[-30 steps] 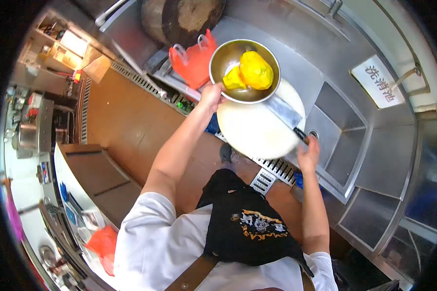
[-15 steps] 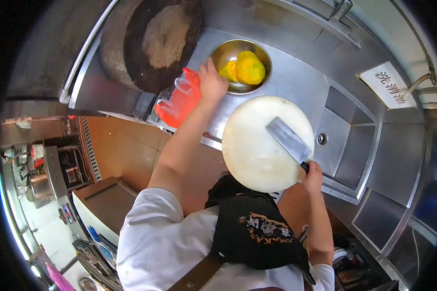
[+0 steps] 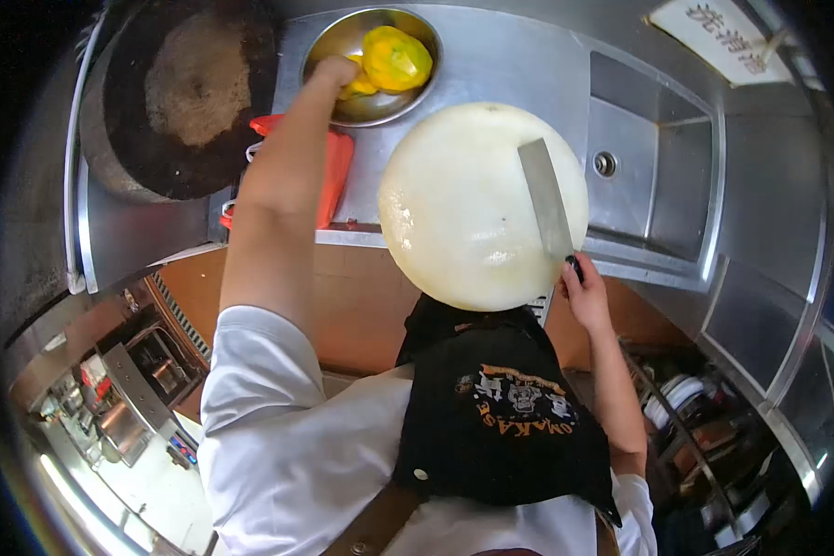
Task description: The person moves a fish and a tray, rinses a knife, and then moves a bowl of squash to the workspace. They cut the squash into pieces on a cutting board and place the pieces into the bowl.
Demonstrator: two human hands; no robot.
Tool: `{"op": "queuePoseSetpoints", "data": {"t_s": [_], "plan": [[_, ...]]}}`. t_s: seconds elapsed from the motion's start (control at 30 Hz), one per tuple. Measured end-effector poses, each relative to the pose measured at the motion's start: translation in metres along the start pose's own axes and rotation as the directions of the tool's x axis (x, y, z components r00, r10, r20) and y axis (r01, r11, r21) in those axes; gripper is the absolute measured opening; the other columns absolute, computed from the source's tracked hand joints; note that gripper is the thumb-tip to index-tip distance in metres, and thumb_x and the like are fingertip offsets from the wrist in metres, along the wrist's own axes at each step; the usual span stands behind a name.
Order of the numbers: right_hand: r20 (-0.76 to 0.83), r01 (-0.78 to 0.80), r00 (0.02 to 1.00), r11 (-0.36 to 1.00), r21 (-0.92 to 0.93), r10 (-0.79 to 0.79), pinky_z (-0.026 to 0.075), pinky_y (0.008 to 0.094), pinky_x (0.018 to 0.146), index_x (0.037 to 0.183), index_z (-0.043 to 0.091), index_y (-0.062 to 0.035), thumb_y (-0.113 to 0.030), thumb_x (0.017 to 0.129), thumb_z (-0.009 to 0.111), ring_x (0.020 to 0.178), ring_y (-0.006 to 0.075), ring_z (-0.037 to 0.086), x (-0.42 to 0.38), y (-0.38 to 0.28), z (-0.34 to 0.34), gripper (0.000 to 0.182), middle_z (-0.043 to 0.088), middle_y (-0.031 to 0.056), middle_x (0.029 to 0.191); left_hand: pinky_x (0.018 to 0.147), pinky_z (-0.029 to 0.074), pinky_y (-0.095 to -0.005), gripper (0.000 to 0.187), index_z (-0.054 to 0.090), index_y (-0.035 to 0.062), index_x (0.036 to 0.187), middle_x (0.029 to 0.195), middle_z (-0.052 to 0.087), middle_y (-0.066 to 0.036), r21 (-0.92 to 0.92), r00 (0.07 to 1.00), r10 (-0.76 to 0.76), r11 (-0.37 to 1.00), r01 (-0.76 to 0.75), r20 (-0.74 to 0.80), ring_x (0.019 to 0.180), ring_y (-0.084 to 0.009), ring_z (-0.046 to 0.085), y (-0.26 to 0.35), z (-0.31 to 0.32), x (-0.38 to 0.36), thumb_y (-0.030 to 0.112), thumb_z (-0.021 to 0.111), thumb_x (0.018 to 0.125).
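My right hand (image 3: pixel 584 292) is closed round the dark handle of a cleaver (image 3: pixel 547 196). Its broad blade is over the right part of a thick, round, off-white cutting board (image 3: pixel 463 213). Far left, my left hand (image 3: pixel 336 72) reaches over the rim into a steel bowl (image 3: pixel 380 113). It touches or nearly touches a smaller yellow piece (image 3: pixel 360 85); its fingers are mostly hidden. Beside that piece in the bowl sits a larger yellow lump with green patches (image 3: pixel 397 59), looking like peeled fruit.
A red plastic bag (image 3: pixel 336 176) lies on the steel counter (image 3: pixel 500 56) under my left forearm. Left of it stands a large dark wok (image 3: pixel 199 83). A sink basin (image 3: pixel 621 190) is right of the board, with a lettered sign (image 3: pixel 718 37) behind.
My left hand has moved from the bowl's left rim into the bowl, by the smaller yellow piece. The cleaver has turned a little on the board. The camera view has shifted.
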State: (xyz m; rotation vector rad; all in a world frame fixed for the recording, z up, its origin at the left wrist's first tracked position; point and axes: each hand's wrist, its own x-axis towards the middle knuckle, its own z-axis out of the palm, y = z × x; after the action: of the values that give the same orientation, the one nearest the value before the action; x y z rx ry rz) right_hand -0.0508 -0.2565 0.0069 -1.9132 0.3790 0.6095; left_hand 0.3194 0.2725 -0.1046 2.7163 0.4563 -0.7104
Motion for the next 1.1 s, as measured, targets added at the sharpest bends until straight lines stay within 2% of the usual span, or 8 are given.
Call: {"op": "queuePoseSetpoints", "data": {"t_s": [0.07, 0.2, 0.33, 0.4, 0.63, 0.73, 0.9, 1.1], "plan": [[0.069, -0.014, 0.998, 1.000, -0.001, 0.014, 0.050, 0.0282, 0.060, 0.126, 0.057, -0.0033, -0.019, 0.100, 0.060, 0.067, 0.0105, 0.059, 0.004, -0.003, -0.006, 0.031, 0.062, 0.0039, 0.083, 0.095, 0.052, -0.0425, 0.048, 0.068, 0.0021, 0.120, 0.126, 0.065, -0.021, 0.175, 0.992, 0.060, 0.984, -0.040, -0.113, 0.113, -0.0349, 0.065, -0.011, -0.013, 0.006, 0.033, 0.061, 0.083], [0.103, 0.005, 0.995, 0.984, -0.179, 0.013, 0.051, 0.0328, 0.061, 0.114, 0.057, 0.0004, -0.021, 0.098, 0.060, 0.067, 0.0180, 0.063, 0.018, -0.006, -0.016, 0.027, 0.065, 0.0089, 0.081, 0.096, 0.051, -0.0428, 0.050, 0.062, 0.0013, 0.127, 0.120, 0.066, -0.024, -0.086, 0.855, 0.116, 0.979, -0.183, -0.505, 0.114, -0.0363, 0.064, 0.026, -0.074, -0.133, 0.027, 0.065, 0.084], [0.169, 0.017, 0.986, 0.993, -0.115, 0.002, 0.051, 0.0339, 0.059, 0.112, 0.056, 0.0006, -0.022, 0.099, 0.058, 0.063, 0.0181, 0.062, 0.033, -0.010, -0.016, 0.026, 0.063, 0.0091, 0.075, 0.095, 0.051, -0.0468, 0.048, 0.060, 0.0015, 0.126, 0.116, 0.066, -0.025, -0.138, 0.675, 0.222, 0.889, -0.436, -0.703, 0.107, -0.0408, 0.064, 0.067, -0.018, -0.221, 0.020, 0.070, 0.082], [0.236, 0.017, 0.972, 0.998, -0.053, -0.004, 0.051, 0.0345, 0.058, 0.112, 0.056, 0.0004, -0.022, 0.100, 0.057, 0.062, 0.0184, 0.062, 0.042, -0.011, -0.018, 0.026, 0.064, 0.0098, 0.073, 0.100, 0.046, -0.0481, 0.050, 0.056, -0.0001, 0.129, 0.120, 0.060, -0.027, -0.099, 0.642, 0.389, 0.802, -0.589, -0.661, 0.114, -0.0421, 0.057, 0.093, 0.037, -0.257, 0.015, 0.066, 0.083], [0.269, 0.117, 0.962, 0.968, -0.221, -0.055, 0.052, 0.0375, 0.063, 0.112, 0.058, -0.0007, -0.024, 0.101, 0.051, 0.065, 0.0227, 0.066, 0.060, -0.017, -0.038, 0.026, 0.067, 0.0129, 0.078, 0.109, 0.039, -0.0517, 0.051, 0.057, 0.0077, 0.132, 0.134, 0.053, -0.022, 0.252, 0.474, 0.627, 0.730, -0.635, -0.619, 0.128, -0.0416, 0.049, 0.146, 0.175, -0.355, 0.006, 0.060, 0.080], [0.240, 0.208, 0.960, 0.939, -0.275, -0.143, 0.053, 0.0450, 0.069, 0.113, 0.058, -0.0034, -0.023, 0.100, 0.049, 0.071, 0.0332, 0.068, 0.069, 0.000, -0.037, 0.025, 0.068, 0.0187, 0.081, 0.112, 0.038, -0.0481, 0.051, 0.058, 0.0059, 0.130, 0.134, 0.053, -0.021, 0.088, 0.584, 0.559, 0.762, -0.641, -0.588, 0.131, -0.0407, 0.047, 0.159, 0.178, -0.405, 0.003, 0.060, 0.080], [0.230, 0.433, 0.901, 0.717, -0.547, -0.368, 0.050, 0.0576, 0.076, 0.118, 0.055, -0.0094, -0.022, 0.098, 0.046, 0.083, 0.0484, 0.064, 0.054, -0.051, -0.030, 0.025, 0.067, 0.0267, 0.088, 0.099, 0.046, -0.0439, 0.036, 0.061, 0.0025, 0.114, 0.120, 0.060, -0.019, -0.265, 0.600, 0.213, 0.749, -0.607, -0.771, 0.115, -0.0382, 0.056, 0.151, 0.190, -0.414, -0.002, 0.065, 0.078], [0.354, 0.644, 0.743, 0.464, -0.608, -0.568, 0.051, 0.0549, 0.067, 0.110, 0.051, -0.0051, -0.020, 0.095, 0.053, 0.074, 0.0411, 0.067, 0.030, -0.115, 0.002, 0.022, 0.068, 0.0193, 0.082, 0.081, 0.049, -0.0412, 0.023, 0.060, 0.0026, 0.101, 0.103, 0.060, -0.016, -0.488, 0.620, -0.098, 0.715, -0.500, -0.779, 0.096, -0.0345, 0.057, 0.136, 0.193, -0.414, 0.000, 0.068, 0.080]]}}
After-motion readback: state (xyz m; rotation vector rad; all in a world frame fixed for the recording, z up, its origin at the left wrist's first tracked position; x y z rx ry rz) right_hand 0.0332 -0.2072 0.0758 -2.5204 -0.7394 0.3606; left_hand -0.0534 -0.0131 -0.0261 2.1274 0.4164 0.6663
